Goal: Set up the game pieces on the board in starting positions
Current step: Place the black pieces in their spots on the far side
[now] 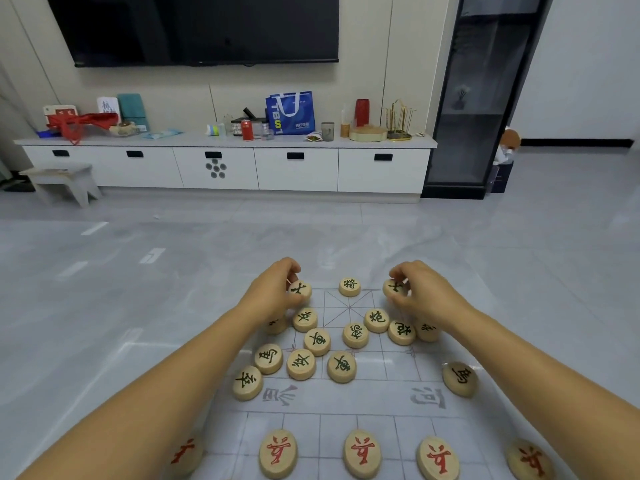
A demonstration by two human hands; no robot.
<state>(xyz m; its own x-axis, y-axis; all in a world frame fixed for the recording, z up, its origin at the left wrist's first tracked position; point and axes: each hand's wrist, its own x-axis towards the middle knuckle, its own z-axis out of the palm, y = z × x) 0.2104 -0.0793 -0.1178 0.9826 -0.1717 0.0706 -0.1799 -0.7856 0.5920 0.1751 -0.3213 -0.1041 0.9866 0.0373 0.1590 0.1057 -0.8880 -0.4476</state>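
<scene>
A thin see-through board sheet (388,396) with red grid lines lies on the grey floor. My left hand (273,289) pinches a round wooden piece with a black character (300,291) at the far row, left of the palace. My right hand (420,289) pinches a matching black-lettered piece (394,288) on the right side. Between them a lone black-lettered piece (349,286) sits on the far edge. Several more black-lettered pieces (341,366) lie scattered across the far half. Several red-lettered pieces (362,453) stand in a row near me.
One black-lettered piece (459,378) lies apart by the board's right edge. A white low cabinet (228,168) with cluttered top runs along the far wall under a television (194,29). A small stool (64,181) stands at far left and a dark glass cabinet (481,98) at right.
</scene>
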